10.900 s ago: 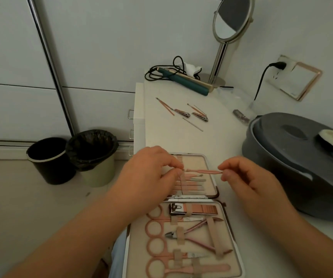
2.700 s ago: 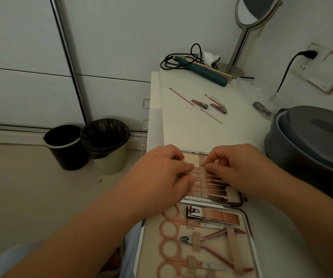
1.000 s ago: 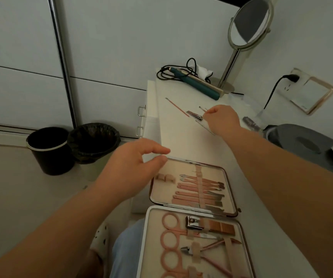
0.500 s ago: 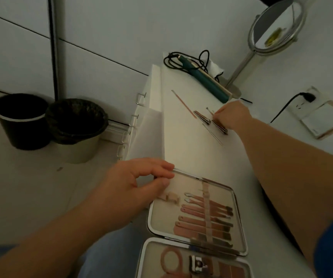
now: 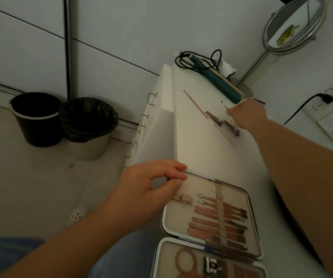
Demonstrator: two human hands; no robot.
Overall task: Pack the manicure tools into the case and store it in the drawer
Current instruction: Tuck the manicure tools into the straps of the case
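Two hands: both at work.
Right hand (image 5: 247,113): fingers closing on a thin tool (image 5: 224,104) among loose tools (image 5: 221,125); grip unclear.
Left hand (image 5: 151,187): pinches case (image 5: 252,217) corner, probably steadying it.
Table (image 5: 197,153): carries the open case.

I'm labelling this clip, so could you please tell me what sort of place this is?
Most likely a bedroom or dressing corner at home: a round vanity mirror on a stand, a corded hair styling tool and an open manicure case sit on a white drawer unit.
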